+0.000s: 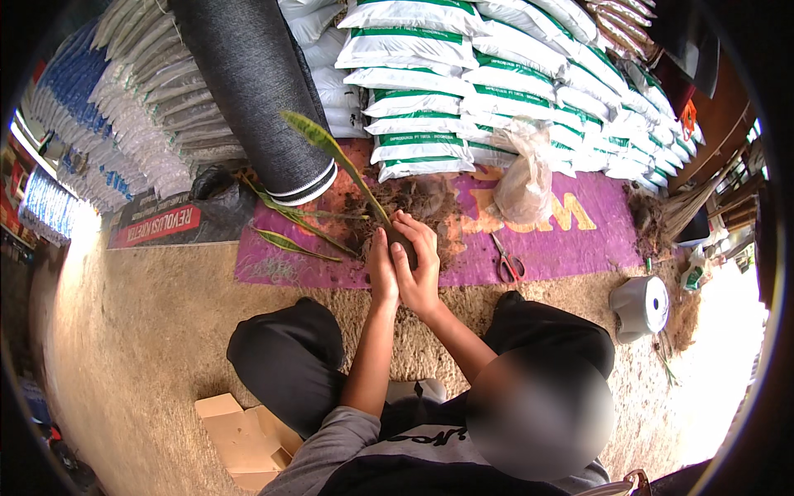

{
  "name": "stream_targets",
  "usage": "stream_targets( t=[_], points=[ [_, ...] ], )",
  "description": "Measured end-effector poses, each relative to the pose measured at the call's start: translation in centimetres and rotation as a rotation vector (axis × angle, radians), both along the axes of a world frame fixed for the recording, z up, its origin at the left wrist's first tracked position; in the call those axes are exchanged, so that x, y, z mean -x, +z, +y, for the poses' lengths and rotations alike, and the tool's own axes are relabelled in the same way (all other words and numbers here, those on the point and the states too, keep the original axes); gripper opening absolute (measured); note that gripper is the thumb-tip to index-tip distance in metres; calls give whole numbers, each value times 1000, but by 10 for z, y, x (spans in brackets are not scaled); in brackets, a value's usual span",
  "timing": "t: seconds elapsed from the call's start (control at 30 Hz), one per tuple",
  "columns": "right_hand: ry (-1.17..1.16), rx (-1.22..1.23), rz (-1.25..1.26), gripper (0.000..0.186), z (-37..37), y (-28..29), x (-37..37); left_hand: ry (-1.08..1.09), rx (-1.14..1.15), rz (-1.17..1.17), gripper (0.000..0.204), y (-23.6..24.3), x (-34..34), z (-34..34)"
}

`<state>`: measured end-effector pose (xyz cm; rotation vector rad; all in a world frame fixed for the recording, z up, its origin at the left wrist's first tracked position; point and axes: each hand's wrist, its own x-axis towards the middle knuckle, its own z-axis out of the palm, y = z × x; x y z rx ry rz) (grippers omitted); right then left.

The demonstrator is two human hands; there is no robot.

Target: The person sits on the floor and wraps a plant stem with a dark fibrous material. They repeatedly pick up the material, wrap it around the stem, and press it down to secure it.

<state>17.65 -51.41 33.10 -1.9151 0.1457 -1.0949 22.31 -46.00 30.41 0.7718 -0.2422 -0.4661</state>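
Between my two palms is a snake plant [337,155], its long yellow-edged green leaf leaning up and to the left. Its base is a dark brown lump [403,250], seemingly soil. My left hand [383,271] presses against it from the left. From the right, my right hand [423,263] wraps round it, fingers together. Loose snake plant leaves [296,243] lie to the left of my hands. Crumbled dark soil [426,201] spreads just beyond them. Red-handled scissors [509,266] rest on the purple banner [579,251] to the right, partly spread.
White and green sacks [422,103] are stacked at the back. A big black roll of netting [256,91] stands at the left. A clear plastic bag [525,178] sits on the banner. A grey container [638,307] is at right, an open cardboard box [244,438] at lower left.
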Motion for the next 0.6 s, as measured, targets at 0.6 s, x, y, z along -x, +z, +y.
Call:
stream_targets(
  t=[0.6],
  points=[
    [24,28,-1,37,-4,-20,1,44,-157,-190,48,14,3,-3]
  ],
)
